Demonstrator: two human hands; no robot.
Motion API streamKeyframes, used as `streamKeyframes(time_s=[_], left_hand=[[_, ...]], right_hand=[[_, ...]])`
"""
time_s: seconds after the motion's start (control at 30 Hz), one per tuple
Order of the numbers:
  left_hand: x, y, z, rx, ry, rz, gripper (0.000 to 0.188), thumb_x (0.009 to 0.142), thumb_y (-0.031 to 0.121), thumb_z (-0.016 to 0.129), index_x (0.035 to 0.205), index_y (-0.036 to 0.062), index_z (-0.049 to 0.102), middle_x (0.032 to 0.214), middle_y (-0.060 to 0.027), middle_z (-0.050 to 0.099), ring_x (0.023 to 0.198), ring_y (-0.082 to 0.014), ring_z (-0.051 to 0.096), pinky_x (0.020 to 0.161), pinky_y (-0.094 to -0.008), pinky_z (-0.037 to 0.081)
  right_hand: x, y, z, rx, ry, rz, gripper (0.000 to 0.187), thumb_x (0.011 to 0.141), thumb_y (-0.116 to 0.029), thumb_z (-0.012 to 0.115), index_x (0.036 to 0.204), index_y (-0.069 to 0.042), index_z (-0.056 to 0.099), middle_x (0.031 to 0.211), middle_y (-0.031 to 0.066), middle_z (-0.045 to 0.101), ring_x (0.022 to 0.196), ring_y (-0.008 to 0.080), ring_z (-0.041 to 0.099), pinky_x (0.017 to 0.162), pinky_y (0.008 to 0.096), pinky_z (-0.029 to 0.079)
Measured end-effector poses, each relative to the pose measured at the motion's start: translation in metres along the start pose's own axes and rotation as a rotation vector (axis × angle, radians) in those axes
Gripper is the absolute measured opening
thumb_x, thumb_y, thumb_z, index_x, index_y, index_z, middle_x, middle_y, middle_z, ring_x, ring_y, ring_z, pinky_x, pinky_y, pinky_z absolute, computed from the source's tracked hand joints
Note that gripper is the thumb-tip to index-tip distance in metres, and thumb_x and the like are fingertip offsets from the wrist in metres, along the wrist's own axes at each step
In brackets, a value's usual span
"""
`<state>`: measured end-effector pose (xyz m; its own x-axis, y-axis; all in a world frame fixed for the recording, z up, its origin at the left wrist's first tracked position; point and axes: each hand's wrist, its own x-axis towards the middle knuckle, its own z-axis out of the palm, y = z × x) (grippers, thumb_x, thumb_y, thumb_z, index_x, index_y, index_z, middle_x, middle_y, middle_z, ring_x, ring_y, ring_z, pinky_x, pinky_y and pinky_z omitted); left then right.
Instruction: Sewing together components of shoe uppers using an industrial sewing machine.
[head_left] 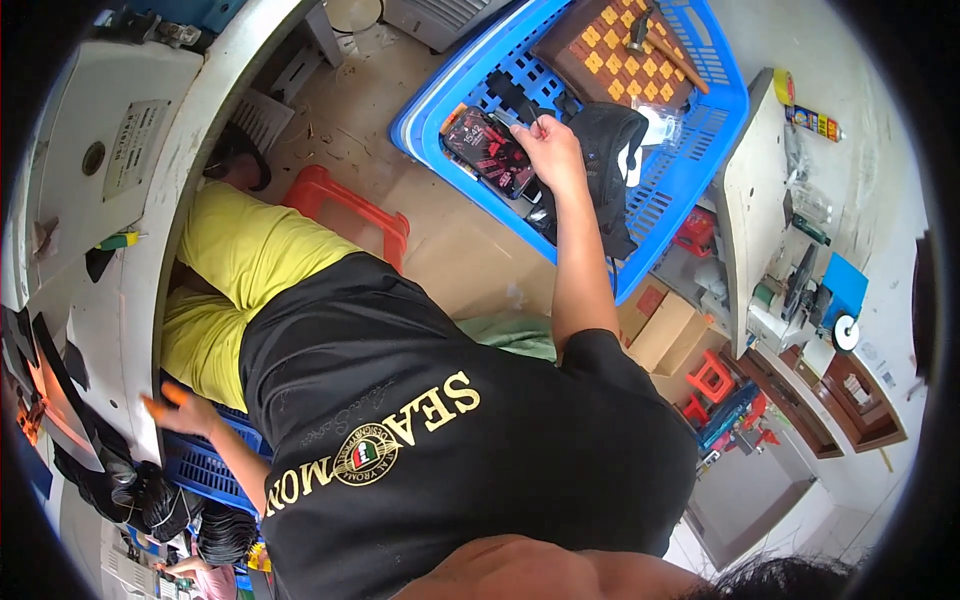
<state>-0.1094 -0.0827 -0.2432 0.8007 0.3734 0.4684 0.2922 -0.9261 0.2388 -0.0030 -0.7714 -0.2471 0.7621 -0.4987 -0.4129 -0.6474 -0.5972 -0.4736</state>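
My right hand (552,150) reaches over a blue plastic basket (735,125), its thumb and fingers pinched together. What they hold, if anything, is too small to make out; a dark strap (510,95) lies just beyond the fingertips. Beside the hand rests a phone (487,150) with a lit red and black screen. A black bag (607,140) sits in the basket to the right of my wrist. At the left, my left hand (187,412) is by the edge of a white worktable (130,290), fingers stretched out with orange coverings on the tips, holding nothing visible.
A hammer (665,50) lies on a brown box with yellow patterns (610,55) in the basket. A red stool (395,225) stands on the floor near my yellow-clad legs (260,245). Black cord bundles (225,530) are at lower left; a cardboard box (665,335) is at the right.
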Motion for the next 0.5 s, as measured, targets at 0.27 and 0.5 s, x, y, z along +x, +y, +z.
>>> streamKeyframes(time_s=[0.27,0.5], left_hand=[[-0.049,0.053,0.013,-0.058,-0.264,0.219,0.046,0.086,0.011,0.07,0.13,0.0039,0.059,0.141,-0.0257,0.048,0.13,-0.041,0.047,0.107,-0.0455,0.039],[-0.042,0.044,-0.017,-0.171,-0.073,0.172,0.041,0.081,0.01,0.072,0.121,0.0034,0.064,0.127,-0.0165,0.059,0.114,-0.0356,0.058,0.096,-0.0419,0.047]], right_hand=[[-0.001,-0.008,0.003,0.034,0.155,-0.157,0.043,0.091,-0.041,0.066,0.081,0.001,0.063,0.07,0.0142,0.061,0.07,0.0151,0.055,0.069,0.0371,0.048],[0.025,0.011,-0.005,0.135,0.43,-0.467,0.042,0.1,-0.034,0.058,0.082,0.003,0.063,0.066,0.0095,0.057,0.064,0.0157,0.048,0.061,0.0358,0.044]])
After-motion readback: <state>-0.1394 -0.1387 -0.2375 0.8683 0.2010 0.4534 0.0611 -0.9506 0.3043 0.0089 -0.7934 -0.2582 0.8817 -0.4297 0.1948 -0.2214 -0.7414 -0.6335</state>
